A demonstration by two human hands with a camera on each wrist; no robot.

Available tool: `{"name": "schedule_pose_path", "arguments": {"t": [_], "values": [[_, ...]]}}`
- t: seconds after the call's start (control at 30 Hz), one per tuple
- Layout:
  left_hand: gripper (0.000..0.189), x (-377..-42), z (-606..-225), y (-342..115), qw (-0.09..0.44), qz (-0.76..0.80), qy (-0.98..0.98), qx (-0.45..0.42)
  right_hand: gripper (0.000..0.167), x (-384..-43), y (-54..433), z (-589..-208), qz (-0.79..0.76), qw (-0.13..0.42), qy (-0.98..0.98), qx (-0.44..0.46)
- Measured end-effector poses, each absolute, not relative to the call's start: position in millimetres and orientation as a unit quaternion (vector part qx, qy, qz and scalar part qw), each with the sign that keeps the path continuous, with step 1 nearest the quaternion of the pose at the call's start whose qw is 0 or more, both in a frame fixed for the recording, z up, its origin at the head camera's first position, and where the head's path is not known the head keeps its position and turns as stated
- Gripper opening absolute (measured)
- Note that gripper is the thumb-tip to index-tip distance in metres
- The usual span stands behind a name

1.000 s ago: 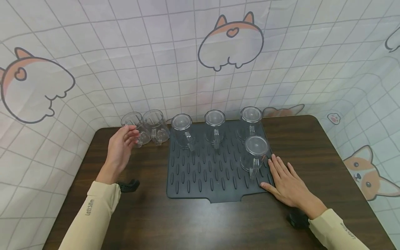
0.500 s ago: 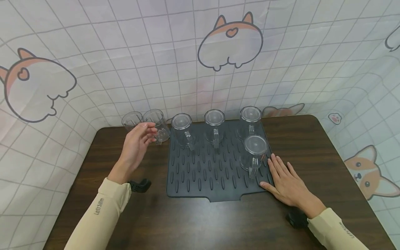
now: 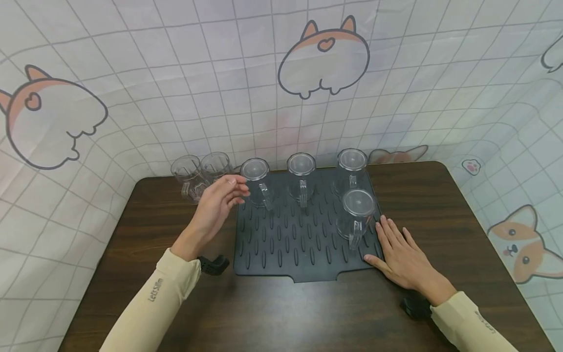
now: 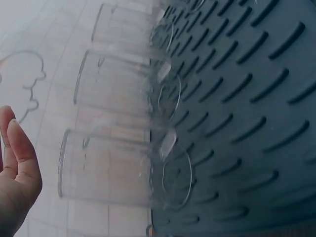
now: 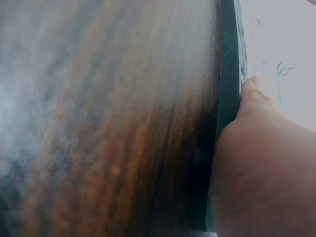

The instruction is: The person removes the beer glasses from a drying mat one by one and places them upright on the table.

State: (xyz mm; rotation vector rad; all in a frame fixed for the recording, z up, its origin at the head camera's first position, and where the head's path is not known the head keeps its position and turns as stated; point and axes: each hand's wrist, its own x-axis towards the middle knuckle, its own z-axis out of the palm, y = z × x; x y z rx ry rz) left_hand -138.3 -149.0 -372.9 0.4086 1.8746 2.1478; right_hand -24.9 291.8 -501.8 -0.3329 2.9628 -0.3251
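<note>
My left hand (image 3: pixel 214 208), fingers loosely bent and holding nothing, hovers by the left edge of a dark ridged drying mat (image 3: pixel 281 256). Its fingertips come near a clear glass mug (image 3: pixel 255 171) that stands upside down at the mat's back left corner; whether they touch it cannot be told. In the left wrist view that hand (image 4: pixel 19 173) is apart from the row of mugs. My right hand (image 3: pixel 402 261) lies flat with straight fingers at the mat's right edge, thumb on its front corner. Close to those fingers is another upturned glass mug (image 3: pixel 358 205).
Two more upturned mugs, a middle one (image 3: pixel 301 166) and a right one (image 3: pixel 352 161), stand along the mat's back. Left of the mat, an upright glass mug (image 3: pixel 186 168) and its neighbour (image 3: pixel 216 164) stand on the brown wooden table (image 3: pixel 286 318). A patterned cloth wall (image 3: pixel 264 122) closes the back.
My left hand has moved right, from the far left mug past the second one to the mat's back left mug. The right hand and all the mugs have stayed put.
</note>
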Motion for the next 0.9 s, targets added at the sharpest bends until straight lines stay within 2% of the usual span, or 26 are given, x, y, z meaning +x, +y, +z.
{"name": "schedule_pose_path", "arguments": {"t": [0.2,0.43,0.9], "values": [[0.032,-134.9,-373.9,-131.8,0.149,0.736,0.642,0.152,0.095,-25.8,292.0,-502.4,-0.108,0.072,0.985,-0.110],[0.024,-129.4,-379.3,-113.6,0.168,0.741,0.630,0.158,0.095,-25.7,292.3,-502.2,-0.107,0.072,0.985,-0.110],[0.032,-119.1,-397.2,-86.5,0.204,0.730,0.630,0.169,0.096,-25.4,292.9,-504.1,-0.111,0.071,0.985,-0.109]]}}
